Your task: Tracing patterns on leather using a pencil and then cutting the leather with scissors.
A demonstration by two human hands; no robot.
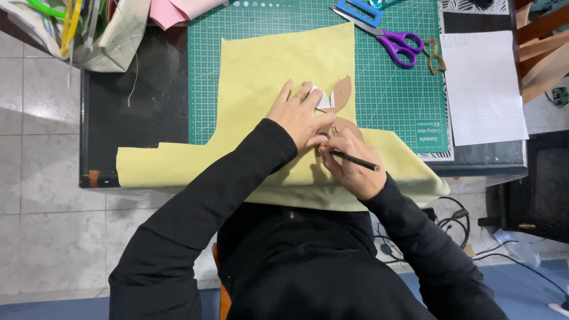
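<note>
A big yellow sheet point(267, 77) lies over a green cutting mat point(403, 89) on a dark worktop point(136, 101). Its front edge hangs off the worktop toward the person. On the sheet sits a brown cardboard shape point(342, 95). It is long, with one pointed end aimed away from the person and a rounder part close to the hands.

The left hand point(298, 115) lies flat with fingers spread and presses the cardboard shape down. It holds nothing. The right hand point(351, 163) is closed around a black pencil point(354, 159). The pencil's tip touches the sheet just beside the shape's edge, and its long body slants off to the right. The two hands touch each other and hide the middle of the shape.

Purple scissors point(391, 38) lie at the far side of the mat, well apart from the hands. A white paper point(483, 89) lies to the right of the mat. Pink paper point(172, 10) sits at the far edge. Black cables point(450, 222) lie on the floor.
</note>
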